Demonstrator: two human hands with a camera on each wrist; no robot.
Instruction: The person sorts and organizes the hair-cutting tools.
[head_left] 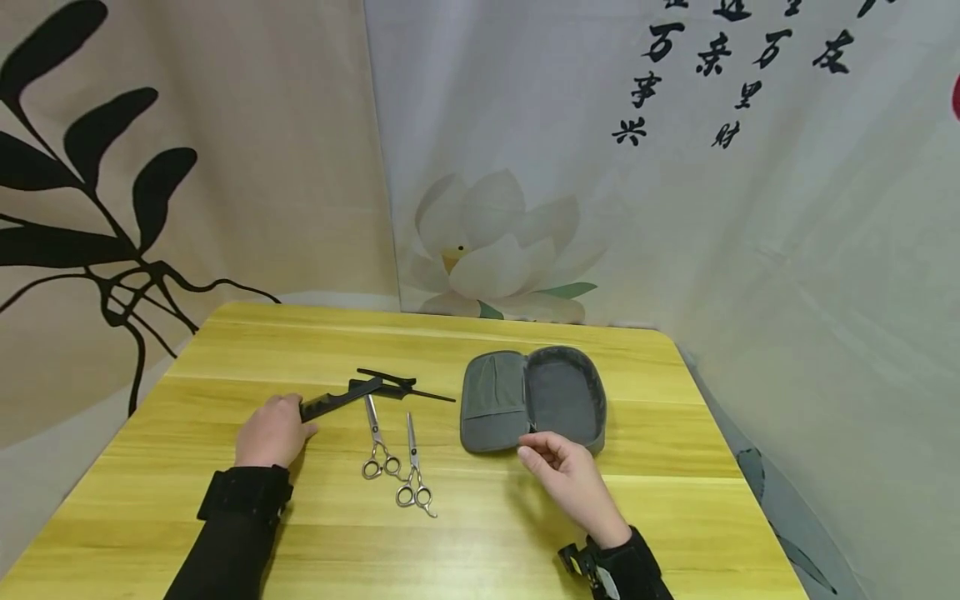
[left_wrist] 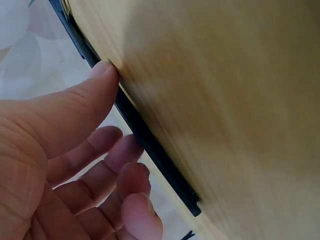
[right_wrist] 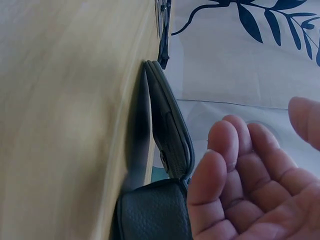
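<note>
Space is curtained off; exact room type can't be determined. The wood-grain table (head_left: pixel 480 550) is surrounded at back and sides by hanging cloth (head_left: pixel 832 275), printed with a lotus (head_left: pixel 495 271), dark leaves (head_left: pixel 52 247) and black characters (head_left: pixel 712 57).

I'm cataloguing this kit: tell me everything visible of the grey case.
The grey case lies open on the table, its corners rounded and its outside like grained leather. The lid, at left in the head view, has a pocket across its lower part and slopes down from the hinge toward the tabletop. The deeper half is at right. The right hand overlaps the case's near edge in view; contact is unclear.
</note>
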